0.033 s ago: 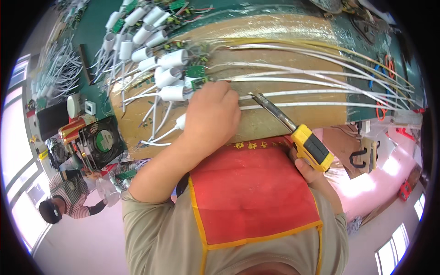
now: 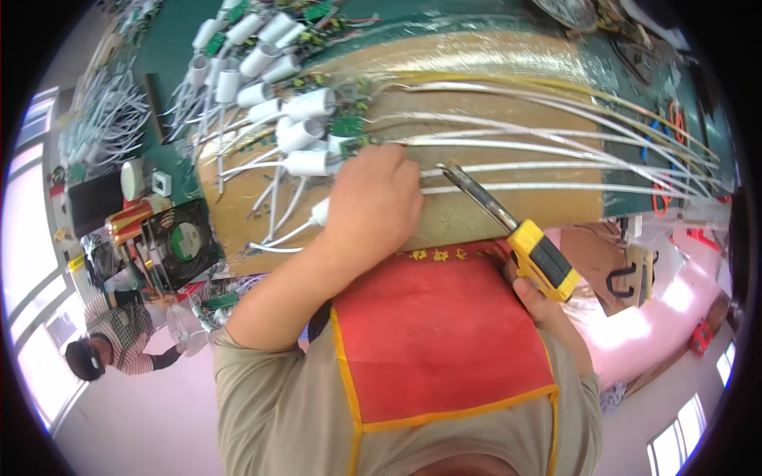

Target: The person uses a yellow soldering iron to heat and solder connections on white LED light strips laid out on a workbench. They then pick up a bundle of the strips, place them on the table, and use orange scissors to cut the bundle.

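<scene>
Left hand (image 2: 373,202) is pressed closed over white wires (image 2: 516,147); yellow-handled cutters (image 2: 516,230) are gripped by the right hand (image 2: 540,305). Many wired white cylinders (image 2: 305,131) are already laid out.

The left hand (image 2: 373,202) presses knuckles-up on the brown-topped bench (image 2: 492,214), covering the ends of white cables (image 2: 548,147) that fan away to its right. Just beyond it lie white cylindrical capacitors (image 2: 305,131) with small green circuit boards (image 2: 347,125). The right hand (image 2: 540,305), nearer the body, grips yellow-handled pliers (image 2: 524,238) whose metal tip points toward the left hand, resting across a cable. Far left of the hands sits a black fan (image 2: 178,242).
</scene>
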A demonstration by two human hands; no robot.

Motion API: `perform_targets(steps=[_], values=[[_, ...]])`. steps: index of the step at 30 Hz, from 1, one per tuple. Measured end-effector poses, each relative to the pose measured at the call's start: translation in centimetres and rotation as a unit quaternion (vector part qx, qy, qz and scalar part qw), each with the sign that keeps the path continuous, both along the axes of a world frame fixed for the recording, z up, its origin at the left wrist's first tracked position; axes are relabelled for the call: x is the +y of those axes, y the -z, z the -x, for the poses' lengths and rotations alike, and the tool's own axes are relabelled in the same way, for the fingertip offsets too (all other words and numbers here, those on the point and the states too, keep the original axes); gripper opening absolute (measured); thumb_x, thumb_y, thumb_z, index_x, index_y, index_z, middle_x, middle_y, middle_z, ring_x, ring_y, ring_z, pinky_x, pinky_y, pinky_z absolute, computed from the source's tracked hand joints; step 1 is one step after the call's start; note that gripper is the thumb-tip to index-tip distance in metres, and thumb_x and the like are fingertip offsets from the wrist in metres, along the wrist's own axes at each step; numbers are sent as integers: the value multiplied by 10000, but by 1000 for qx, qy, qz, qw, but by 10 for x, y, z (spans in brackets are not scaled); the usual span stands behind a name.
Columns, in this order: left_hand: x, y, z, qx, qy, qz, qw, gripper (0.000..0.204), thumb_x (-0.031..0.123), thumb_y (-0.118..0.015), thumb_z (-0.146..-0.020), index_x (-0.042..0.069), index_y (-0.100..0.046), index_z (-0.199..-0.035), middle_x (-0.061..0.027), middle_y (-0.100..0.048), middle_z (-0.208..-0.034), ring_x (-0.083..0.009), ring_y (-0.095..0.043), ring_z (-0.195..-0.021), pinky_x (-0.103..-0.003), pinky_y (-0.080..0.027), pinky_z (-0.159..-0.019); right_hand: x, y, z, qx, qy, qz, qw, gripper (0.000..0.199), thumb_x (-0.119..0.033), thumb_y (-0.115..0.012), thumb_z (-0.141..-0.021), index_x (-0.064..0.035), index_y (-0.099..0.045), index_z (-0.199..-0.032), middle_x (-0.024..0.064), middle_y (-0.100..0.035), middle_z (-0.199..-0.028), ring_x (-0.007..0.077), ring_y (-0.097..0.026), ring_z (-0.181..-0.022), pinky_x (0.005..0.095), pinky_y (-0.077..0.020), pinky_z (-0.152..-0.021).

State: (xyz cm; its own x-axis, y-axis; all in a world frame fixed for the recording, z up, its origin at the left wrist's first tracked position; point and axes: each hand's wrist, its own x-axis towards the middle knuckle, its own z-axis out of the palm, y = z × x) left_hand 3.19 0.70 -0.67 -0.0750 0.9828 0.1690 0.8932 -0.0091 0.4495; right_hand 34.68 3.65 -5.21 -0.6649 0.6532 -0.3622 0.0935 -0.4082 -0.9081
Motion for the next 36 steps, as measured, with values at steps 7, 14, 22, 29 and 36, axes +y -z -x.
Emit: perform_targets(steps=[7, 14, 22, 29, 36], values=[[-4, 4, 0, 10, -7, -22, 1000, 117, 93, -659, -718, 49, -574, -785, -119, -563, -889, -309, -566, -826, -423, -476, -713, 2, -6, 6, 0, 13, 23, 1000, 423, -330, -739, -876, -56, -519, -1111, -10, -462, -782, 116, -446, -690, 283, -357, -591], [-6, 7, 0, 26, -3, -45, 999, 106, 123, -658, -721, 66, -588, -778, -103, -550, -882, -287, -566, -844, -398, -475, -725, 24, 1, 31, 143, 99, -58, 983, 552, -274, -715, -900, 20, -473, -1298, 24, -478, -763, 132, -460, -649, 290, -409, -570], [-7, 18, -3, 42, -18, -44, 998, 114, 163, -660, -707, 85, -636, -787, -85, -583, -879, -266, -583, -881, -389, -486, -748, 53, 13, 41, 141, 143, -109, 974, 588, -210, -645, -932, 24, -403, -1414, 30, -472, -782, 132, -455, -621, 265, -385, -545], [-9, 14, -2, 28, -15, -15, 999, 140, 169, -675, -725, 79, -652, -829, -98, -592, -905, -283, -587, -923, -408, -491, -799, 59, 19, 38, 154, 118, -123, 973, 584, -195, -630, -938, 18, -408, -1435, 25, -476, -783, 123, -453, -605, 261, -372, -527], [-4, 12, 3, 1, 6, -3, 1000, 109, 138, -637, -770, 46, -635, -828, -145, -588, -917, -332, -587, -911, -436, -489, -817, 57, 20, 38, 121, 130, -101, 979, 668, -284, -718, -901, -7, -417, -1429, 13, -461, -771, 118, -446, -638, 267, -380, -570]])
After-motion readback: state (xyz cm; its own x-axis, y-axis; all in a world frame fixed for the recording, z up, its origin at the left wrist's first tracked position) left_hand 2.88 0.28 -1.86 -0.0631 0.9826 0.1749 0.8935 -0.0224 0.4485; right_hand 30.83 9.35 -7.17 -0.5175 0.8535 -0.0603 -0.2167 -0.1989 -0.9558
